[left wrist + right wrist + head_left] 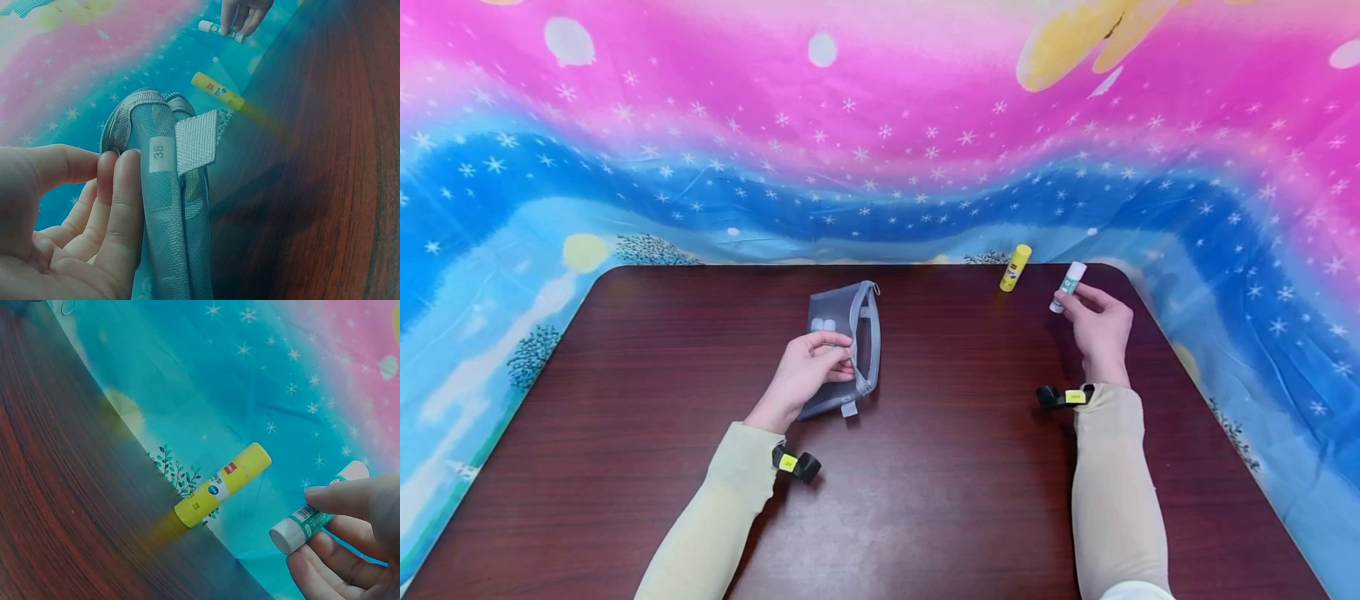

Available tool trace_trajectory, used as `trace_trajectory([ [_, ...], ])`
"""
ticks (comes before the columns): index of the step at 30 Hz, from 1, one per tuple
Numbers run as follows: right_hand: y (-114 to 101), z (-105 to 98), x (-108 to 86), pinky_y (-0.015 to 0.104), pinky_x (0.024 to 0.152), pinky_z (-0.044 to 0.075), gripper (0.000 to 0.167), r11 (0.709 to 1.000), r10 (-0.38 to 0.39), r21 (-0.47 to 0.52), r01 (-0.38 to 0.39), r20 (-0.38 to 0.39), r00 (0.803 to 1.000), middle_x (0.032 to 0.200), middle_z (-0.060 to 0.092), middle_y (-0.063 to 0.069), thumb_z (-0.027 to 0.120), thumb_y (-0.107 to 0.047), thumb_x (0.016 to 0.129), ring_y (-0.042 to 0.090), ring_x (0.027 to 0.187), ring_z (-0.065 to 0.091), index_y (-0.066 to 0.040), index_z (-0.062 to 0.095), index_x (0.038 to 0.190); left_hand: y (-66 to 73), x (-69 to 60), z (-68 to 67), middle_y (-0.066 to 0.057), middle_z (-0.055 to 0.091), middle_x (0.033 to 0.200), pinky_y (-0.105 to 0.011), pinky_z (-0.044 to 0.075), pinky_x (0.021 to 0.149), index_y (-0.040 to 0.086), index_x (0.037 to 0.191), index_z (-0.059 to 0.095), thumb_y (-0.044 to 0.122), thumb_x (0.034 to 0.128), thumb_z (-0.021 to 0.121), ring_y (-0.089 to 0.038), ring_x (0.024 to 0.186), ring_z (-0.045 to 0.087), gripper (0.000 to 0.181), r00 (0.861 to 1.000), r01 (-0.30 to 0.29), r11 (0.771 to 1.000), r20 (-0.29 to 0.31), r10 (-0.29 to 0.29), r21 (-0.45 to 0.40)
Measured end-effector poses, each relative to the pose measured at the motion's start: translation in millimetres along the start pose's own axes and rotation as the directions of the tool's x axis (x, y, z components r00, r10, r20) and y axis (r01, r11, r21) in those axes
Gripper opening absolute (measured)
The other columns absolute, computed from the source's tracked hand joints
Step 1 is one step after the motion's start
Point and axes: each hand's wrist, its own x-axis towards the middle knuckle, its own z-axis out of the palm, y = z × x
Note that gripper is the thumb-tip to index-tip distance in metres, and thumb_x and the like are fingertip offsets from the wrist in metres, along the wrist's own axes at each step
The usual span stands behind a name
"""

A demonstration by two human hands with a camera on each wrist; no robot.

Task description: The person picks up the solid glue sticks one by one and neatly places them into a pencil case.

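A grey mesh zip pouch (835,400) lies on the table with its zipped mouth parted toward the right; a label reading 38 shows on it in the left wrist view. The left hand (805,371) pinches the pouch's edge between thumb and fingers. Two small white things (823,325) show at the pouch, just beyond the fingers. At the back right, the right hand (1099,327) holds a white and green glue stick (1067,287) between thumb and fingers. Left of it a yellow glue stick (1016,268) stands upright, touched by neither hand.
The dark red wooden table (925,500) ends just behind the yellow glue stick. A pink and blue patterned cloth (880,183) hangs behind the table and along both sides. Each wrist wears a black camera mount, the right one (1063,397) near the table's right side.
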Motion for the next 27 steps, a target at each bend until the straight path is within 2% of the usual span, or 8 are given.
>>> trace_trajectory([
  [5,-2.2,0.8,-1.6,0.019,0.082,0.056,0.048,0.999,-0.029,0.014,0.029,-0.002,1.000,0.107,0.065,-0.001,0.084,-0.021,0.087,0.006,0.083,0.070,-0.004,0.070,0.130,-0.4,0.0,-0.3,-0.013,0.069,0.082,-0.033,0.063,0.073,-0.011,0.117,0.064,0.000,0.0959,0.064,-0.017,0.072,0.068,0.023,1.000,0.000,1.000,0.001,0.000,0.000],
  [11,-3.8,3.1,-1.8,0.026,0.089,0.057,0.046,0.998,-0.053,0.017,0.054,-0.011,0.999,0.102,0.066,-0.001,0.083,-0.018,0.088,0.009,0.087,0.069,-0.004,0.070,0.129,0.1,-0.7,-0.2,-0.014,0.070,0.083,-0.034,0.063,0.073,-0.009,0.116,0.065,0.001,0.0960,0.065,-0.019,0.072,0.068,0.022,1.000,-0.001,1.000,0.001,0.001,0.010],
  [13,-3.9,3.7,-1.4,0.028,0.091,0.057,0.046,0.998,-0.058,0.008,0.058,-0.010,0.998,0.103,0.066,0.000,0.082,-0.018,0.088,0.009,0.089,0.069,-0.004,0.069,0.130,0.1,-0.8,-0.1,-0.015,0.070,0.084,-0.034,0.063,0.073,-0.009,0.115,0.065,0.001,0.0960,0.065,-0.019,0.072,0.068,0.022,1.000,-0.001,1.000,0.001,0.001,0.011],
  [21,-7.0,5.5,-3.1,0.021,0.086,0.055,0.045,0.994,-0.096,-0.055,0.096,-0.012,0.995,0.111,0.068,0.001,0.081,-0.022,0.089,0.009,0.097,0.064,-0.007,0.070,0.130,0.1,-1.4,0.1,-0.015,0.070,0.085,-0.034,0.063,0.074,-0.009,0.116,0.065,0.003,0.0962,0.066,-0.019,0.073,0.068,0.023,1.000,0.003,1.000,0.003,-0.003,0.014],
  [27,-7.8,6.1,-5.2,0.022,0.087,0.055,0.043,0.993,-0.113,-0.047,0.112,-0.014,0.994,0.113,0.069,0.002,0.081,-0.021,0.090,0.009,0.096,0.065,-0.008,0.071,0.130,0.4,-1.2,0.2,-0.016,0.070,0.085,-0.034,0.063,0.074,-0.008,0.116,0.065,0.003,0.0964,0.066,-0.019,0.073,0.068,0.022,1.000,0.008,1.000,0.003,-0.008,0.013],
])
